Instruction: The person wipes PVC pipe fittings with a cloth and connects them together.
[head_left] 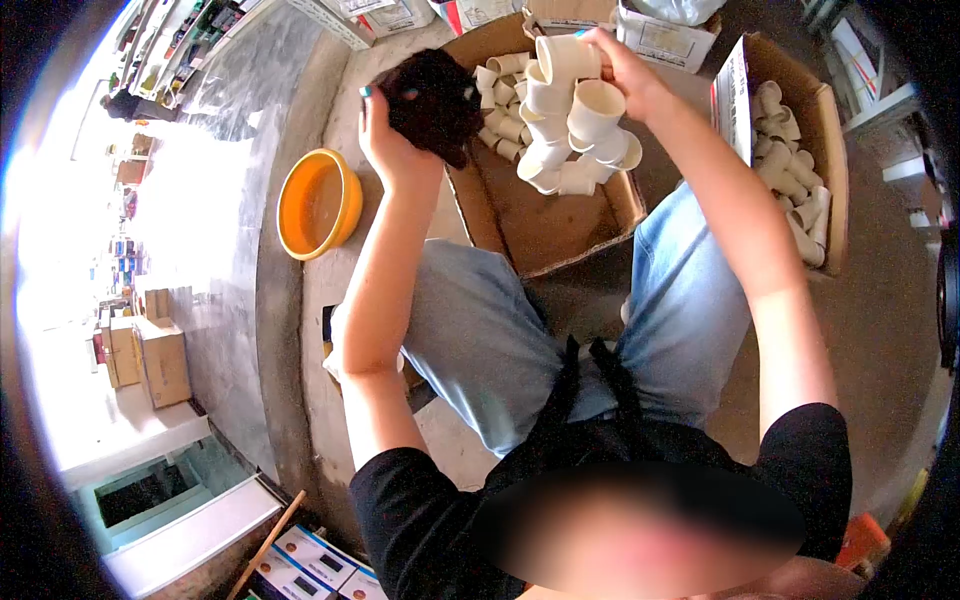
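My left hand (pixel 393 148) is closed around a bunched black cloth (pixel 428 105), its thumb showing at the cloth's left edge. From above right, my right hand (pixel 632 78) grips a cluster of white plastic pipe fittings (pixel 545 100), several elbows and tees stuck together. The cluster hangs over an open cardboard box (pixel 540 240), apart from the cloth. Loose white fittings (pixel 505 122) lie in the far left part of that box, partly hidden behind the cloth and the cluster.
To the right stands a second cardboard box (pixel 832 150) with more white fittings (pixel 790 180). An orange basin (pixel 350 205) sits on the floor at left. Cartons (pixel 668 40) line the far side. Stacked boxes (pixel 160 360) and a distant person (pixel 140 105) appear at far left.
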